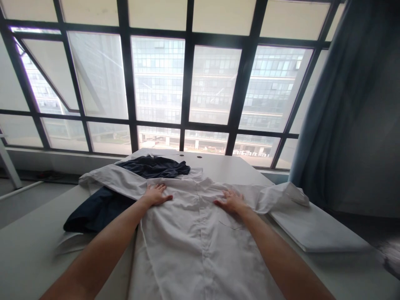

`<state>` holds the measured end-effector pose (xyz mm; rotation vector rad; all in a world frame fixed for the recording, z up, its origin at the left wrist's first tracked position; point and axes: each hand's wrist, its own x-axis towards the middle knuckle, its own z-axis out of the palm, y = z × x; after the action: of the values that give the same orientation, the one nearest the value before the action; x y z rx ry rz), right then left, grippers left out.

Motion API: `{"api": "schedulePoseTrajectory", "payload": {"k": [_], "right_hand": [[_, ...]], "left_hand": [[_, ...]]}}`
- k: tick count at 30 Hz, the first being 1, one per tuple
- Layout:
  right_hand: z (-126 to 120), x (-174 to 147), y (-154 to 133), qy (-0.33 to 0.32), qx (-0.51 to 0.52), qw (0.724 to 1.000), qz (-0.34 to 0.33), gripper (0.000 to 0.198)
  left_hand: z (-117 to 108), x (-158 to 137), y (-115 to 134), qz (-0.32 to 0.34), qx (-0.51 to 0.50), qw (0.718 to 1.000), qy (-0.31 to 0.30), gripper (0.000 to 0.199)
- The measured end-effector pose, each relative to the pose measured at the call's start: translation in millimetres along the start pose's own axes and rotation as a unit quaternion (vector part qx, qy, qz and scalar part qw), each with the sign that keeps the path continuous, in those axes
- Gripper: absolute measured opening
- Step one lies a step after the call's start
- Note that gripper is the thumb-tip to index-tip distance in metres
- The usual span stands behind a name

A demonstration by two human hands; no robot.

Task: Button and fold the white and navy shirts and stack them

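Note:
A white button-front shirt (184,237) lies spread out front side up on the table, its collar end away from me and its sleeves out to both sides. My left hand (158,195) rests flat on the shirt near its left shoulder, fingers spread. On the opposite shoulder, above the chest pocket, my right hand (230,201) is also laid flat with fingers apart. The left sleeve crosses over dark navy cloth (100,210). At the right, the other sleeve reaches over a folded white cloth (315,229).
Behind the shirt's collar sits a crumpled dark garment (153,166) on the white table (231,166). Large black-framed windows (186,91) rise beyond the table, one pane tilted out at left. A grey-blue curtain (346,125) hangs at the right.

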<state>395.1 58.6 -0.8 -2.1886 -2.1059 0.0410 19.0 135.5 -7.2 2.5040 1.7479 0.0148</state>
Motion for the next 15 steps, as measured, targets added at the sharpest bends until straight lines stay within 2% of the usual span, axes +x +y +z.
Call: {"api": "schedulePoseTrajectory", "payload": {"k": [2, 3, 5, 8, 11, 15], "right_hand": [[0, -8, -19, 0.029, -0.042, 0.998, 0.023, 0.067], [-1, -15, -30, 0.046, -0.056, 0.997, 0.010, 0.059], [-2, -38, -51, 0.067, -0.055, 0.995, -0.049, 0.050], [-6, -75, -77, 0.059, -0.037, 0.990, -0.121, 0.041], [-12, -97, -97, 0.041, -0.003, 0.988, -0.146, 0.033], [-17, -89, -119, -0.001, 0.047, 0.995, -0.092, 0.043]], "left_hand": [[2, 7, -4, -0.013, 0.005, 1.000, 0.010, 0.092], [2, 10, -7, -0.017, 0.007, 1.000, 0.013, 0.093], [0, 13, -13, -0.025, 0.008, 1.000, 0.015, 0.093], [-8, 11, -9, -0.024, 0.002, 0.999, 0.033, 0.082], [-15, 2, 21, 0.024, -0.017, 0.997, 0.078, 0.055], [-12, -21, 83, 0.099, -0.059, 0.989, 0.096, 0.031]]}}
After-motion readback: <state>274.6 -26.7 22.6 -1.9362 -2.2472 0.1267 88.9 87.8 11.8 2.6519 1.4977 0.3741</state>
